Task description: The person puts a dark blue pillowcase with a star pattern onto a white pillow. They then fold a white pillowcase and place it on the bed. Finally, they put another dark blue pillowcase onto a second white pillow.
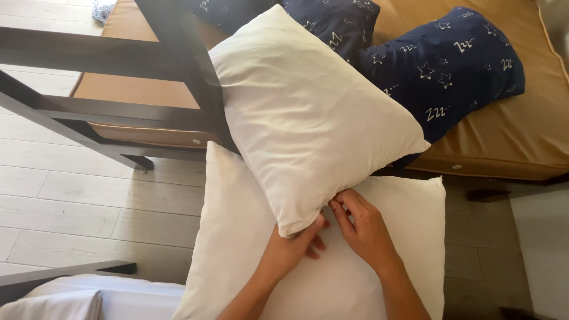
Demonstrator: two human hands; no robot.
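Note:
A white pillow (308,112) leans tilted against a dark wooden bed frame (178,65), its lower corner resting on a second white pillow (237,237) that lies flat below it. My left hand (296,246) reaches under the upper pillow's lower corner, fingers partly hidden beneath the fabric. Beside it, my right hand (361,225) pinches the upper pillow's bottom edge with its fingertips, resting on the lower pillow.
A tan mattress (510,136) holds a navy pillow with white stars (450,71). Pale plank floor (89,201) lies at left. White bedding (89,299) and a dark frame bar (59,275) sit at bottom left.

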